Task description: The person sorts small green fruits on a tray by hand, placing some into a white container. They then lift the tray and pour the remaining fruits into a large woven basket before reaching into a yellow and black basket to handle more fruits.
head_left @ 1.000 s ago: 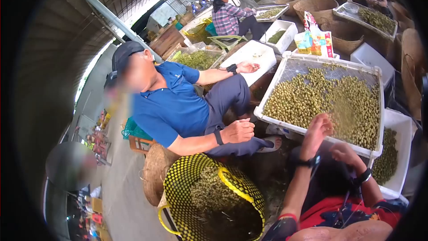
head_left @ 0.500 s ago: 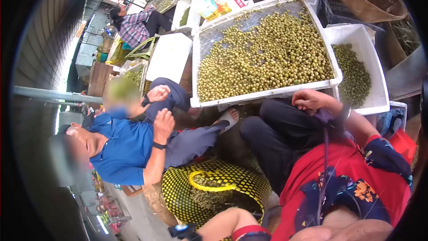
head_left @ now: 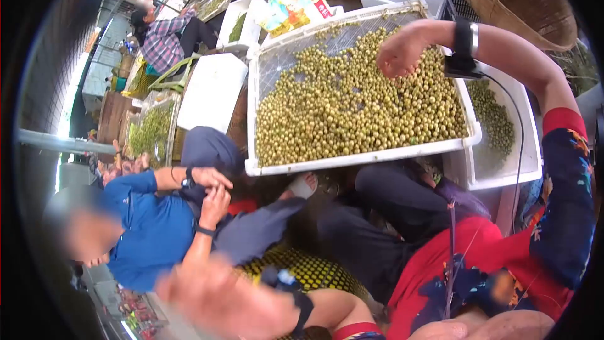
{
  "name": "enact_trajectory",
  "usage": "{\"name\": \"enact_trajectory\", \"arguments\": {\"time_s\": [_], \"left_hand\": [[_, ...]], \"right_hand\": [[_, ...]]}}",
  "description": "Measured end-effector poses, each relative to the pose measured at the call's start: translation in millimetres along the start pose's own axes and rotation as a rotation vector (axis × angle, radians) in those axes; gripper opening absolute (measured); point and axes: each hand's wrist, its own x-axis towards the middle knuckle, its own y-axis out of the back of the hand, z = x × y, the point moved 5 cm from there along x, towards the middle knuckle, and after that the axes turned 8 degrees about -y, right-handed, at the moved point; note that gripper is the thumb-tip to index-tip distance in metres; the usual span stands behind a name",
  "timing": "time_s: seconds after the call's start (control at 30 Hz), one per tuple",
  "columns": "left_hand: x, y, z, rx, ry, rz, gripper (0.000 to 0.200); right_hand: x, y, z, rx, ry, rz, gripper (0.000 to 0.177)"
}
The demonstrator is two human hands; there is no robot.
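1. The left hand (head_left: 211, 302) is nearest, low in the view and smeared to a blur. Whether it is open, clenched or holding anything cannot be told. A dark strap (head_left: 297, 299) sits on its wrist.
2. Just behind that arm lies a yellow-and-black basket (head_left: 318, 269), mostly hidden.
3. To the left sits a person in a blue shirt (head_left: 151, 230), with both of their hands (head_left: 211, 189) drawn together over a raised knee.
4. Beyond the person's own dark-trousered legs stands a white tray (head_left: 352, 160), tilted and filled with small green fruit (head_left: 340, 107) heaped mostly toward its near rim.
5. The right hand (head_left: 402, 50) hangs over the far part of the tray, just above the fruit. Its fingers are curled downward and bunched, and whether any fruit is pinched inside them cannot be told. A black wristband (head_left: 464, 47) with a cable is on that wrist.
6. To the right of the tray, touching it, is a white tub (head_left: 503, 179) with more green fruit along its far side.
7. Left of the tray lies a plain white box (head_left: 211, 91).
8. Farther back are bright packets (head_left: 289, 3), a wicker basket (head_left: 522, 0) and a seated person in a plaid shirt (head_left: 165, 38).
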Motion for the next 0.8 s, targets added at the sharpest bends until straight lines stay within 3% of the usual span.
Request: {"name": "enact_trajectory", "arguments": {"time_s": [0.03, 0.07, 0.13, 0.2, 0.3, 0.4, 0.47, 0.5, 0.53, 0.6, 0.63, 0.67, 0.73, 0.8], "left_hand": [[-6, -33, -18, -0.223, 0.081, 0.044, 0.017], [-4, -63, -47, -0.263, 0.183, 0.062, 0.019], [-9, -80, -131, -0.006, 0.256, -0.007, 0.016], [-37, -75, -206, -0.087, 0.579, 0.014, 0.017], [-88, -57, -260, 0.006, 0.837, -0.074, 0.018], [-115, -49, -267, 0.185, 1.048, -0.279, 0.02], [-102, -59, -255, 0.296, 0.996, -0.582, 0.022], [-105, -58, -256, 0.293, 1.058, -0.583, 0.024], [-108, -57, -256, 0.324, 1.107, -0.601, 0.023], [-114, -59, -257, 0.46, 0.714, -0.755, 0.022], [-115, -59, -255, 0.431, 0.774, -0.772, 0.024], [-117, -58, -255, 0.421, 0.821, -0.776, 0.024], [-115, -59, -258, 0.421, 0.845, -0.868, 0.025], [-113, -58, -261, 0.436, 0.892, -0.873, 0.024]], "right_hand": [[10, 23, -9, -0.018, 0.014, 0.073, 0.02], [36, 44, -6, -0.029, 0.049, 0.171, 0.02], [81, 73, 6, 0.281, 0.177, 0.408, 0.022], [137, 87, 37, 0.174, 0.186, 0.746, 0.021], [211, 79, 97, 0.174, -0.05, 0.88, 0.024], [263, 69, 144, 0.219, -0.255, 0.995, 0.035], [291, 71, 162, 0.276, -0.352, 1.006, 0.051], [307, 77, 166, 0.252, -0.293, 1.065, 0.055], [322, 75, 175, 0.256, -0.364, 1.111, 0.057], [345, 82, 172, 0.071, -0.281, 1.348, 0.059], [355, 87, 162, 0.067, -0.231, 1.302, 0.055], [362, 85, 148, 0.003, -0.173, 1.424, 0.052], [391, 77, 132, -0.05, -0.111, 1.462, 0.052], [398, 71, 96, -0.094, -0.034, 1.325, 0.055]]}}
